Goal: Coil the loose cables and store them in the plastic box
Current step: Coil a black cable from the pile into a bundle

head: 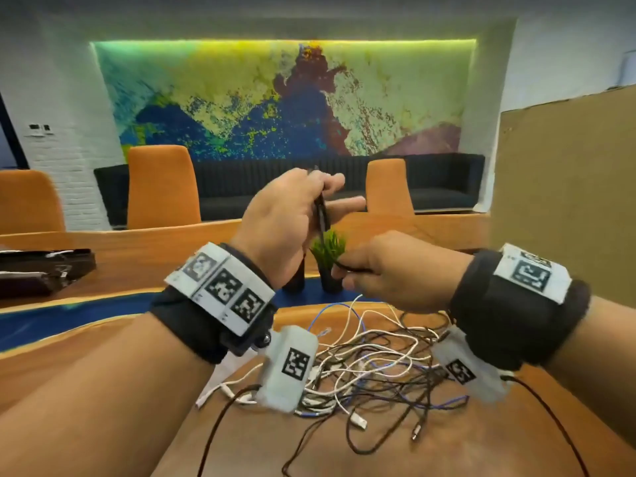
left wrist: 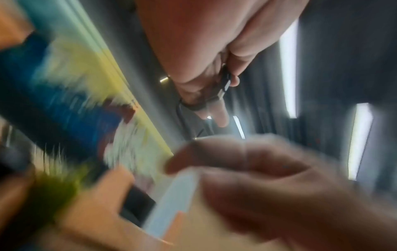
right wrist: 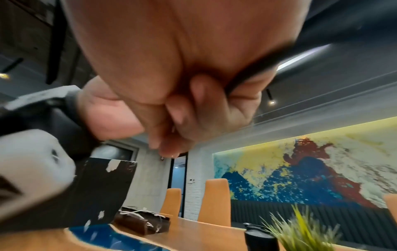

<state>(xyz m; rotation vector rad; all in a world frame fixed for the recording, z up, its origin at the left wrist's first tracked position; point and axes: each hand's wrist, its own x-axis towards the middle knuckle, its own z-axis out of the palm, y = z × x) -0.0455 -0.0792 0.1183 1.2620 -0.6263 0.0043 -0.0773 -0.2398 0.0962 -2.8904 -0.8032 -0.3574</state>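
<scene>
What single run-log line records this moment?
step: coiling | left hand: holds black cable | right hand: pinches same cable | cable pile: tangled on table

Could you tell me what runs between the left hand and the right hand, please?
In the head view, a short stretch of black cable runs from the raised left hand down to the right hand, which pinches it; a potted plant stands behind.

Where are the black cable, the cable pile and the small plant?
black cable [head: 321,215], head view, coiled part in the left hand.
cable pile [head: 371,366], head view, tangled middle.
small plant [head: 328,247], head view, green leaves.
</scene>
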